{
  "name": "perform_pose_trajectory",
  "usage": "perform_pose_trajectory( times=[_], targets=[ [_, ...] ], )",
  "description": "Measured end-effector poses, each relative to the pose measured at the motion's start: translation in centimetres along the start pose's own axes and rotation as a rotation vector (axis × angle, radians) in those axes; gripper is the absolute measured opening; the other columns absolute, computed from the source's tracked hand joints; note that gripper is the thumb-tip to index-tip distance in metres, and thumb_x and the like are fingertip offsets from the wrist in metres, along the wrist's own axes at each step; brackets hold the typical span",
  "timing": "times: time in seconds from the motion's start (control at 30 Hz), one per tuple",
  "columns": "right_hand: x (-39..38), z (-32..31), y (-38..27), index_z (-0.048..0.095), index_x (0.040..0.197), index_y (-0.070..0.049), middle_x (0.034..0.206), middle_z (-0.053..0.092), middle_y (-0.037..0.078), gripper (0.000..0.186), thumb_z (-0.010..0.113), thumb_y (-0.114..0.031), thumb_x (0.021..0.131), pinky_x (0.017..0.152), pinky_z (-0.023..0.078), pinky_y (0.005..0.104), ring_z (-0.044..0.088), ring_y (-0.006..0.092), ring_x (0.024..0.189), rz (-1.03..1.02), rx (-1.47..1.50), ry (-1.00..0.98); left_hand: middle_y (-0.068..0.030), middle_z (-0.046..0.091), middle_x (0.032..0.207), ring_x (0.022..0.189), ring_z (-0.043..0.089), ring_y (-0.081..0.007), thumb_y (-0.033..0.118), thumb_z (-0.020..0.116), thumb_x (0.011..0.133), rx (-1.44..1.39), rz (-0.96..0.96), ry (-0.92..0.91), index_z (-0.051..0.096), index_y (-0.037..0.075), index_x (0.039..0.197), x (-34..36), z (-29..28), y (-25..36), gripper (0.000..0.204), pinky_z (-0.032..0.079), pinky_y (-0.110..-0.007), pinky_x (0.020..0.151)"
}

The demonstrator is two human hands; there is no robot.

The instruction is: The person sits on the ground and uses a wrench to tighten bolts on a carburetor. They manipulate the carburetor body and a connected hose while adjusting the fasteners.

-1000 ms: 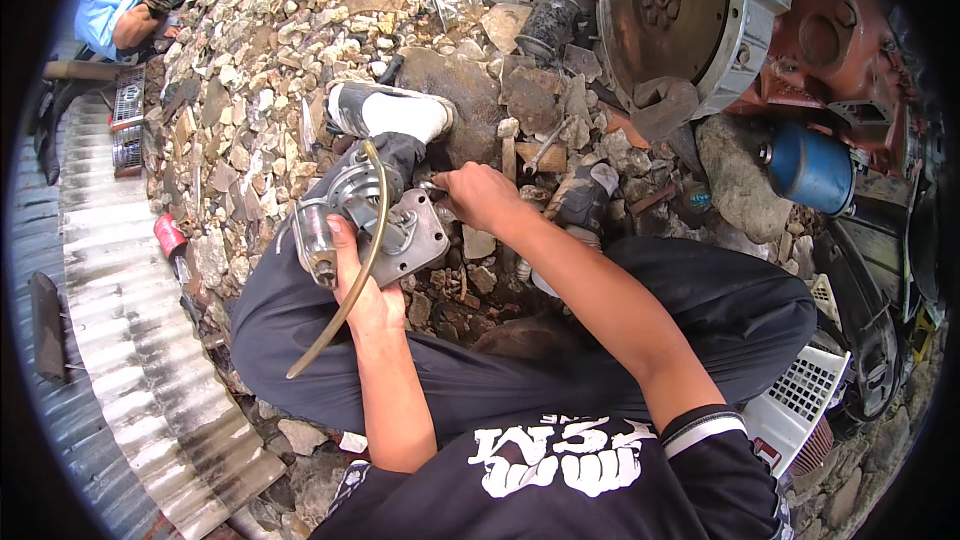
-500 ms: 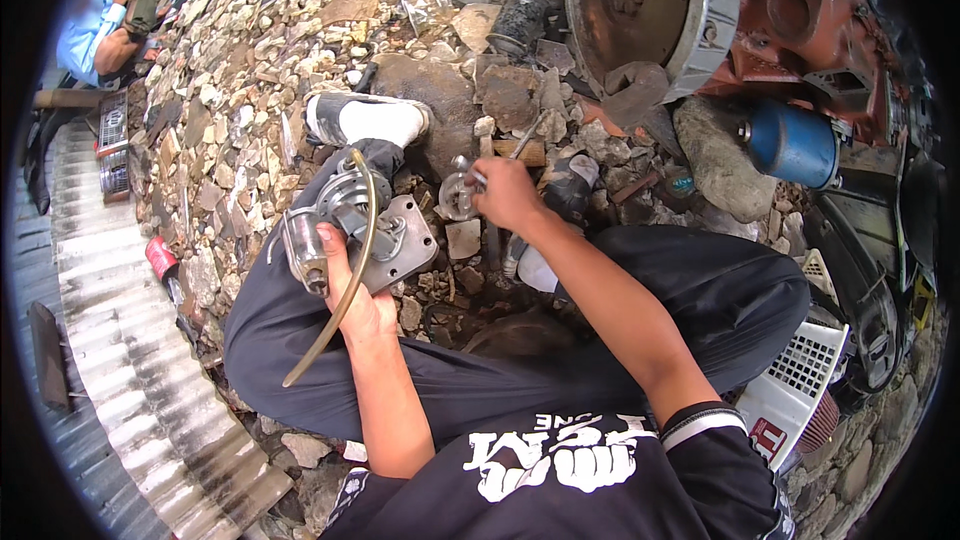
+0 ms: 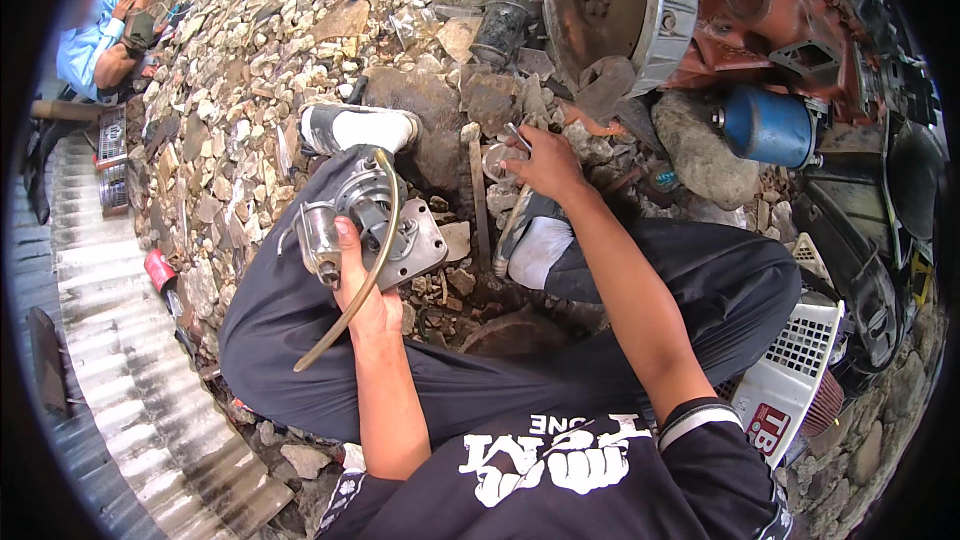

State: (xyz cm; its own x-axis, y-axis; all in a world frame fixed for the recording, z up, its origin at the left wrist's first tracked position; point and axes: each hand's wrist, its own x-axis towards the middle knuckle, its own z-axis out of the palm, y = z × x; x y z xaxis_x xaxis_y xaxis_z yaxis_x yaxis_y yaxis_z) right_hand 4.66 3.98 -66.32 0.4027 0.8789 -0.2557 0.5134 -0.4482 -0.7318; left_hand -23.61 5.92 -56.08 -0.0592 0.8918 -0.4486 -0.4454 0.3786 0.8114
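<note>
While the person sits cross-legged on stony ground, the left hand (image 3: 370, 298), left of the frame's centre, is closed around a metal pump assembly (image 3: 372, 218), thumb laid against its side. The assembly is held tilted above the dark trousers (image 3: 290, 330) at centre left. Its flat flange plate (image 3: 428, 242), pierced with holes, faces toward the middle of the frame. A yellowish hose (image 3: 376, 278) curves from the top of the assembly, passes in front of the hand and ends free at lower left.

The right hand (image 3: 548, 164), just above the frame's centre, has its fingers bent around a small shiny metal piece (image 3: 518, 135). A clear round piece (image 3: 496, 162) shows at the same fingertips; whether it is gripped cannot be told. The two hands are well apart.

A wooden stick (image 3: 480, 195) lies on the ground left of the right hand. A blue canister (image 3: 770, 127) is at upper right, below a rust-red casting (image 3: 750, 15). A white plastic crate (image 3: 812, 328) is at lower right. Corrugated sheeting (image 3: 130, 320) runs along the left edge. Another person's light-blue sleeve (image 3: 78, 58) appears at upper left.
</note>
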Motion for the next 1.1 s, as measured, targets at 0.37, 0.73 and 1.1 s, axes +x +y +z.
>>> perform_pose_trajectory(
  times=[0.37,0.73,1.1],
  targets=[
    [-3.9,-11.2,-8.3,0.075,0.096,-0.001,0.095,0.071,0.022,0.029,0.063,-0.027,0.097,0.088,0.052,0.0504,0.068,0.0403,0.096,-0.411,-0.727,-0.514,-0.0118,0.063,0.13,0.114,0.064,-0.0245,0.047,0.068,0.097,0.032,-0.029,-0.103,0.057,0.001,0.136,-2.2,2.1,0.8,0.061,0.056,-0.043,0.098],
    [-9.0,-16.8,1.8,0.074,0.095,-0.001,0.092,0.07,0.025,0.037,0.056,-0.033,0.1,0.088,0.05,0.0543,0.067,0.0432,0.092,-0.233,-0.437,-0.508,-0.009,0.062,0.13,0.118,0.06,-0.0221,0.049,0.066,0.098,0.151,-0.037,-0.155,0.058,0.003,0.135,-3.2,5.7,-2.1,0.06,0.051,-0.041,0.101],
    [-4.4,-5.9,14.3,0.069,0.119,-0.007,0.114,0.063,0.015,0.03,0.065,-0.016,0.09,0.085,0.053,0.0472,0.066,0.0398,0.097,-0.134,-0.267,-0.098,-0.0078,0.062,0.132,0.121,0.059,-0.0212,0.046,0.075,0.092,0.23,-0.081,-0.047,0.055,0.003,0.139,1.6,5.0,-7.6,0.067,0.046,-0.039,0.107]
  ],
)
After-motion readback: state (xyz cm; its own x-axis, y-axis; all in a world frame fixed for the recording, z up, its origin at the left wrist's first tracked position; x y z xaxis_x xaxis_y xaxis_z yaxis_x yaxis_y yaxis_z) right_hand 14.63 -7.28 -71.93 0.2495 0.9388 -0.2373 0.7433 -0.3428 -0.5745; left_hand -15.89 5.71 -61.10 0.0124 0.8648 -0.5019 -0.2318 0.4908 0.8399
